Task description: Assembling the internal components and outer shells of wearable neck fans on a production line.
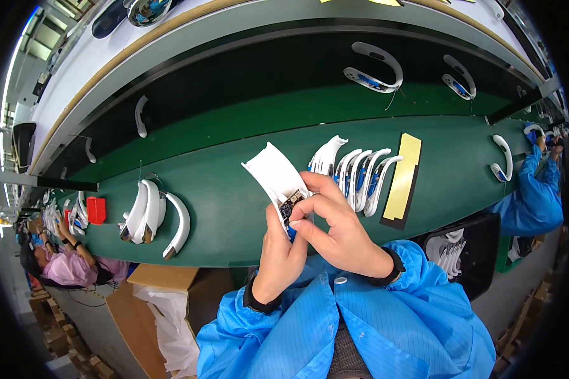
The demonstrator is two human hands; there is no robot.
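Above the near edge of the green bench, my left hand grips a white curved plastic shell by its lower end. A small dark circuit board sits inside that end, with a bit of blue below it. My right hand comes in from the right, its thumb and index finger pinched together at the board's lower edge. Whatever lies between those fingertips is hidden. Another finger of this hand reaches along the shell's right side.
Several white curved shells with blue parts stand right of my hands, beside a yellow-and-black strip. More white shells lie left, near a red box. An open cardboard box and black bin flank me. Co-workers sit both sides.
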